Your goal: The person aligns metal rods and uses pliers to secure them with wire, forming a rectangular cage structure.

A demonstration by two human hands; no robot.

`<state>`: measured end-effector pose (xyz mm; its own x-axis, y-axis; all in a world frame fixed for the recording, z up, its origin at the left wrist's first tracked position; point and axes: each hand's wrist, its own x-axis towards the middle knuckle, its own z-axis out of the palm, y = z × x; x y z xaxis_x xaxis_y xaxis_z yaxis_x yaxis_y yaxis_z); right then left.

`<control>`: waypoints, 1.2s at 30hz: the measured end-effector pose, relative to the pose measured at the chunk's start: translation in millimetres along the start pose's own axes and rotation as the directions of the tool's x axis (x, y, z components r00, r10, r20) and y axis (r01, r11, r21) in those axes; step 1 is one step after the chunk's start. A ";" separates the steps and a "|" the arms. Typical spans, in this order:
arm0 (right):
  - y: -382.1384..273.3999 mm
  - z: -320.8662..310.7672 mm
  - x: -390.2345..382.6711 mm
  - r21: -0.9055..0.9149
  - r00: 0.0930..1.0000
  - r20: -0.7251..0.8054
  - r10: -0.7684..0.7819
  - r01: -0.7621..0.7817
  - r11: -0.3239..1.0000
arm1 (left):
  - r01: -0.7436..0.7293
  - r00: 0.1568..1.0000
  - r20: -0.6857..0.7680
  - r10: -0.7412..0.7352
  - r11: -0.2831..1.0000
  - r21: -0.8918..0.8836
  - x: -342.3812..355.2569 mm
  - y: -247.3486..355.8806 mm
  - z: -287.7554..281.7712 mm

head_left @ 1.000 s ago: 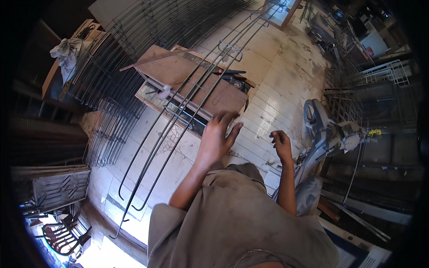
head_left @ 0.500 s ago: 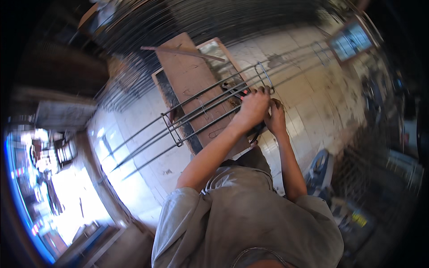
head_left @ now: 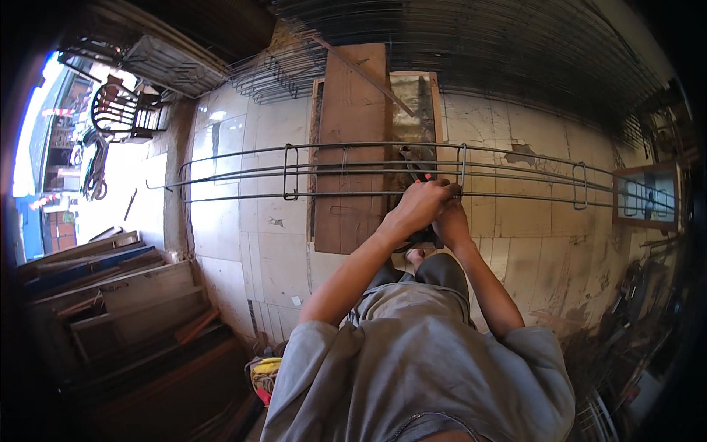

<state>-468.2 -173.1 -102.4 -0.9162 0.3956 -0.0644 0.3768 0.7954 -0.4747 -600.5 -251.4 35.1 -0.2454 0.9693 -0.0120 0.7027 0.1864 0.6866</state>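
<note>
A long cage of steel rods point(head_left: 532, 175) with rectangular wire stirrups point(head_left: 292, 169) lies crosswise over a brown wooden board point(head_left: 340, 110) and a frame beneath it. My left hand point(head_left: 426, 202) and my right hand point(head_left: 451, 219) are closed together at the nearest rod, beside a stirrup right of the board. My left hand partly covers my right; what their fingers grip is hidden. Dark tools with red on the handles point(head_left: 416, 163) lie under the rods just behind my hands.
Stacked wire meshes point(head_left: 515, 51) line the far side. A wood-framed glass piece point(head_left: 644, 195) is at the right end of the rods. A wooden chair point(head_left: 118, 110) stands at the bright opening on the left. Leaning boards point(head_left: 129, 295) fill the lower left; tiled floor point(head_left: 243, 250) surrounds the board.
A second ago my hands were apart with fingers loose; they have since come together on the rods. My view has swung round, so the cage now runs level across it.
</note>
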 end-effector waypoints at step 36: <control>-72.7 -90.1 -105.8 0.270 0.913 -0.047 0.404 -0.378 0.886 | 0.184 0.256 -0.894 -0.369 0.926 -0.329 -191.9 -43.9 -137.3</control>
<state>-386.4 -231.3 18.0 -0.6781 0.7044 -0.2097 0.6433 0.4309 -0.6328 -676.0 -467.6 107.0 -0.9187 0.0360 0.3933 0.3855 0.2984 0.8731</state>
